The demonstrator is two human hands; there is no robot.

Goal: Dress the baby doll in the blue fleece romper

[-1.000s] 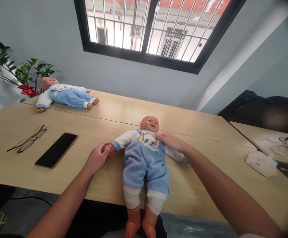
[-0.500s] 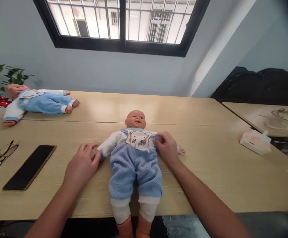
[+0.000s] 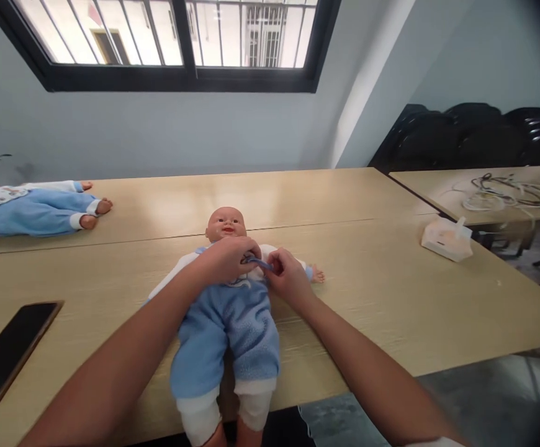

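Left hand [image 3: 228, 257] and right hand [image 3: 291, 276] partly hide the doll's [image 3: 228, 335] blue strap [image 3: 261, 264]

The near doll [image 3: 246, 316] is wearing blue trousers [image 3: 205, 347] with white cuffs [image 3: 199, 413], its strip [image 3: 261, 264] is showing blue, the phone [image 3: 12, 357] is showing black edged in brown, and the table [image 3: 372, 279] is displaying pale wood grain.

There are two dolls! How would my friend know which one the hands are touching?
Find the pale wooden table below the barred window. At its near side, the nearer doll lies with feet toward you. Unlike the other doll, lying crosswise at the far left, it has the left hand and right hand at its chest.
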